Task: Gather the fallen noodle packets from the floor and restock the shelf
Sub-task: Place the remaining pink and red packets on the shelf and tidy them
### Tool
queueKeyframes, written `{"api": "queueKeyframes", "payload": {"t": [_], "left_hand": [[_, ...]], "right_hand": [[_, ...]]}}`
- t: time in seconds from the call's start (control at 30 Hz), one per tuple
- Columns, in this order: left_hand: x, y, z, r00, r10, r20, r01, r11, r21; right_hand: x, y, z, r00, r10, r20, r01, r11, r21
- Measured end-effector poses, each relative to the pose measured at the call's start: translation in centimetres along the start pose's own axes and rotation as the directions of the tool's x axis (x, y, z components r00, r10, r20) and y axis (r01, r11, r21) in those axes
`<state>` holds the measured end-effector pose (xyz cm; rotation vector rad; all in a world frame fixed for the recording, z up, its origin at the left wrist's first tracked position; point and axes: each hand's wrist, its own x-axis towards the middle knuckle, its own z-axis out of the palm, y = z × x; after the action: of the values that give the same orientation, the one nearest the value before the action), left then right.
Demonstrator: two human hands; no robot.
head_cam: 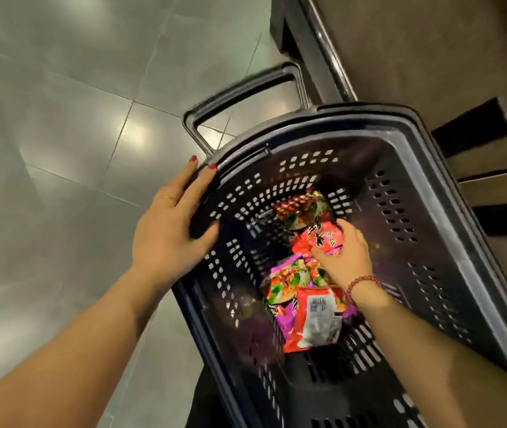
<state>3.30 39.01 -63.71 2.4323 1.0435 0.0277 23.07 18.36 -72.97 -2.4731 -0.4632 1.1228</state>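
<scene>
Down at the bottom of the frame two bare forearms reach in from the lower corners. Just past them, the left hand (168, 230) lies on the left rim of a dark perforated basket (416, 143), fingers straight and spread along the edge, holding nothing. The right hand (346, 257), with a beaded bracelet (363, 282) at the wrist, is down inside the basket, its fingers and thumb curled round a red packet (320, 239). The noodle packets (286, 282) lie heaped on the basket's bottom at the centre of the frame: a red one with a barcode nearest, a purple one beside it, another with a noodle picture beyond the hand. Further up, the basket's looped handle (239, 94) sticks out over the grey tiled floor (60, 118). At upper right stands a brown fixture (431, 41) edged by a metal rail (329, 57).
</scene>
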Motion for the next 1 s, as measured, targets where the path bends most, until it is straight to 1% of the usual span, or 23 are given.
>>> {"api": "queueKeyframes", "payload": {"t": [0.07,0.17,0.27,0.33,0.43,0.5,0.57,0.7,0.77,0.8,0.87,0.93,1.0], "left_hand": [[0.0,0.1,0.1,0.999,0.007,-0.047,-0.007,1.000,0.005],[-0.1,-0.1,0.3,0.997,0.019,-0.074,-0.018,1.000,0.011],[-0.3,-0.2,0.8,0.993,0.033,-0.110,-0.029,0.999,0.044],[-0.5,-0.3,1.0,0.989,0.043,-0.139,-0.035,0.998,0.058],[-0.6,-0.4,1.2,0.986,0.043,-0.163,-0.031,0.997,0.077],[-0.7,-0.3,1.2,0.983,0.041,-0.176,-0.027,0.996,0.086],[-0.6,-0.3,1.3,0.984,0.044,-0.175,-0.029,0.996,0.087],[-0.8,-0.2,1.5,0.988,0.039,-0.152,-0.022,0.994,0.110],[-1.0,0.0,1.4,0.988,0.022,-0.153,-0.008,0.995,0.095],[-1.1,0.1,1.3,0.988,0.024,-0.151,-0.010,0.996,0.090],[-0.9,0.4,0.9,0.989,0.024,-0.148,-0.011,0.996,0.091],[-0.6,0.1,1.0,0.990,0.007,-0.139,0.007,0.996,0.094],[-0.5,0.4,0.8,0.993,-0.008,-0.117,0.018,0.996,0.088]], "right_hand": [[2.7,0.6,1.4,1.000,0.003,0.009,-0.003,0.999,-0.049],[6.5,1.2,3.6,1.000,0.001,0.001,-0.001,0.987,-0.162],[9.3,1.4,5.7,0.996,0.085,0.011,-0.077,0.947,-0.311],[10.6,1.6,7.0,0.988,0.150,0.021,-0.133,0.922,-0.365],[12.1,2.0,8.4,0.981,0.192,0.021,-0.160,0.869,-0.469],[12.9,2.4,9.4,0.979,0.205,-0.009,-0.182,0.848,-0.497],[13.1,2.6,10.2,0.978,0.195,-0.067,-0.203,0.856,-0.475],[11.7,2.5,10.4,0.994,0.070,-0.088,-0.106,0.846,-0.522],[10.6,2.2,9.7,0.994,0.010,-0.105,-0.060,0.872,-0.486],[9.9,2.0,9.2,0.993,-0.028,-0.118,-0.026,0.902,-0.430],[8.2,1.5,7.6,0.984,-0.128,-0.128,0.088,0.956,-0.278],[6.6,0.7,6.4,0.974,-0.200,-0.101,0.186,0.973,-0.135],[4.4,-0.6,4.2,0.964,-0.255,-0.081,0.250,0.966,-0.063]]}}
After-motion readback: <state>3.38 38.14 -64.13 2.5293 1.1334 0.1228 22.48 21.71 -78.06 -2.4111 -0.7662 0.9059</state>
